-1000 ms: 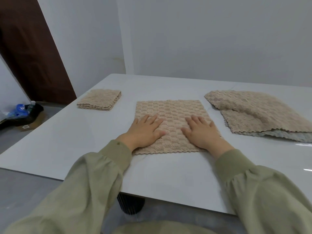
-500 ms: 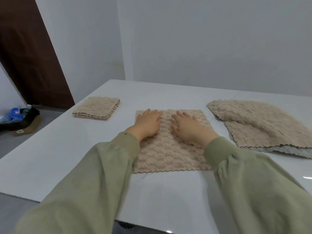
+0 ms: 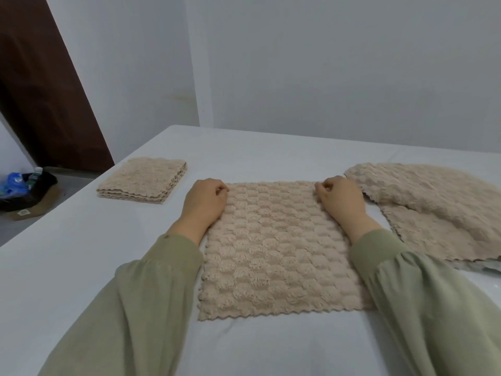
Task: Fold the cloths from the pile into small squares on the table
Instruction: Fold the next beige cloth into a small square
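Pinching the far corners now: my left hand (image 3: 207, 202) and right hand (image 3: 340, 200) each curl closed on a far corner of the beige cloth (image 3: 273, 256), which lies flat at the middle of the white table (image 3: 67, 253). It looks plush, soft and light, with no stiffness, so I judge it will droop wherever it isn't held; corners are the right hold, lifted together and brought toward the scalloped near edge. The pile (image 3: 433, 207) of unfolded cloths sits just beside my right hand, the folded stack (image 3: 143, 180) well off to the left.
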`<state>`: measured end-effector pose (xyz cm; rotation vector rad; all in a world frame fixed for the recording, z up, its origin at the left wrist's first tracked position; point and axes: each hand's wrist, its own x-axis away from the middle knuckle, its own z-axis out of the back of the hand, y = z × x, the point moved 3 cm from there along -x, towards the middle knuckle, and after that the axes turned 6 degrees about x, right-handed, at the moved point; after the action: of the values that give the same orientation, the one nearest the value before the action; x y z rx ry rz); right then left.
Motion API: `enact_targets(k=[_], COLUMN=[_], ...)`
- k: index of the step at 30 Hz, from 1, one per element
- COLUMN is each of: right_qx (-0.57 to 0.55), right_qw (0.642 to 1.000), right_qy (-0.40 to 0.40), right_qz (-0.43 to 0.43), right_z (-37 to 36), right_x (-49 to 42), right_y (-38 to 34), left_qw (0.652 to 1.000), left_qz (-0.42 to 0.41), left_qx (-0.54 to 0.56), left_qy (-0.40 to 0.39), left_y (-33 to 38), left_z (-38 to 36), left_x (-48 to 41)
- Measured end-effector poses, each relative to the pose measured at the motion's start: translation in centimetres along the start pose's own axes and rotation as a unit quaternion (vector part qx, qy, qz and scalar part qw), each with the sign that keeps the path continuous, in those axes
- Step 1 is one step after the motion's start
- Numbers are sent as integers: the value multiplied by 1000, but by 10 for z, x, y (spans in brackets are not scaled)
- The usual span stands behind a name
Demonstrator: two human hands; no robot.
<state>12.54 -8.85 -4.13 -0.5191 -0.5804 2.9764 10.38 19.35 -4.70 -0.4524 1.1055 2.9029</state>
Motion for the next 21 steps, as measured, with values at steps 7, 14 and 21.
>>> enact_targets(k=[7,14,21], right_qx=[3,61,25], right_qw=[996,998,998], right_qy=[82,-28,17], right_qz=[43,19,48], right_z=[2,-12,-5], right_x=[-4,-8,-6], right_y=[9,11,6], left_qw=[992,993,997], left_qz=[24,14,36], left_qx=[-122,-121,57], left_qy=[7,2,34], left_y=[-5,-4,0], left_z=[-3,-4,3], left_x=[-12,-15,-6])
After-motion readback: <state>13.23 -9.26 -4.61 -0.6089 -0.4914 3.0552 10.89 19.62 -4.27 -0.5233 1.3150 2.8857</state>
